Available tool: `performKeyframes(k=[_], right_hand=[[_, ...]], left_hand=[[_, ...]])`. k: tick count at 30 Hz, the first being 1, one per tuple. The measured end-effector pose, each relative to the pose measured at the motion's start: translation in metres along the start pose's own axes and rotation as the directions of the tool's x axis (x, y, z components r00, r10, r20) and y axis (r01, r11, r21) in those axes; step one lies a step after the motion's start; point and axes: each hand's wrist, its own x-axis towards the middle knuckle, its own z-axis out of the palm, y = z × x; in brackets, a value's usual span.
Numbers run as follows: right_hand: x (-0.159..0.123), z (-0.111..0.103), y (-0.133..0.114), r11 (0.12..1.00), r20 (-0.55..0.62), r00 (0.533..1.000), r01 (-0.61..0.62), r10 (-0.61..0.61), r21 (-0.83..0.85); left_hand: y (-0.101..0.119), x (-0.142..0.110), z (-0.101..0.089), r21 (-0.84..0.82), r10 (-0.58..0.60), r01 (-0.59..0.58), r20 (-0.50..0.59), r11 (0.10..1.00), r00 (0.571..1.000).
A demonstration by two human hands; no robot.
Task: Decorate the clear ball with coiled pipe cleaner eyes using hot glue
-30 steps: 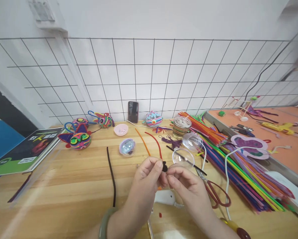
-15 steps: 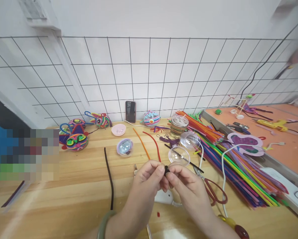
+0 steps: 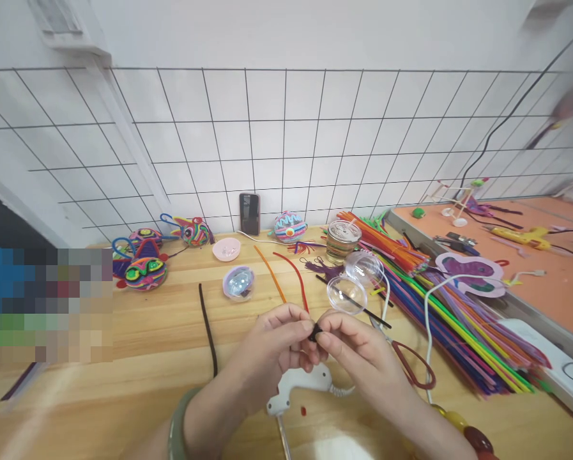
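Between the fingertips of both hands is a small, dark, bunched piece of black pipe cleaner (image 3: 315, 331), mostly covered by the fingers. My left hand (image 3: 279, 348) pinches it from the left, thumb on top. From the right, my right hand (image 3: 356, 351) grips it between thumb and forefinger. Below the hands lies a white hot glue gun (image 3: 300, 386), partly hidden by the left hand. A straight black pipe cleaner (image 3: 207, 329) rests to the left. Orange (image 3: 269, 275) and red (image 3: 293, 275) pipe cleaners lie just beyond the fingers.
Clear plastic half-shells (image 3: 346, 294) and red-handled scissors (image 3: 415, 367) lie right of my hands. Further right is a big bundle of coloured pipe cleaners (image 3: 451, 332). A drink cup (image 3: 342, 243) stands at the back near a phone (image 3: 250, 214). Decorated fish figures (image 3: 145, 273) sit at left.
Both hands still pinch the black pipe cleaner piece. My left hand has turned flatter and its forearm has swung left, showing more of the glue gun. The view has shifted slightly.
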Motion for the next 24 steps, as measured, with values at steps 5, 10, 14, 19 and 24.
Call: performKeyframes(k=[5, 10, 14, 19, 24], right_hand=[[0.001, -0.003, -0.001, 0.991, 0.007, 1.000, 0.005, -0.004, -0.134], [0.002, -0.002, 0.000, 0.994, 0.029, 0.998, -0.050, 0.053, -0.093], [0.002, -0.002, 0.000, 0.995, 0.044, 0.997, -0.052, 0.056, -0.088], [0.003, -0.001, 0.003, 0.994, 0.040, 0.996, -0.075, 0.079, -0.080], [0.003, 0.001, 0.004, 0.996, 0.037, 0.995, -0.086, 0.087, -0.034]], left_hand=[[0.005, 0.002, -0.005, 0.069, -0.033, 0.031, 0.018, 0.997, 0.999], [0.009, 0.003, -0.010, 0.154, -0.058, 0.049, 0.051, 0.987, 0.997], [0.011, 0.004, -0.013, 0.175, -0.079, 0.065, 0.075, 0.982, 0.994], [0.013, 0.005, -0.015, 0.189, -0.115, 0.102, 0.061, 0.977, 0.992], [0.014, 0.006, -0.017, 0.197, -0.128, 0.115, 0.055, 0.974, 0.990]])
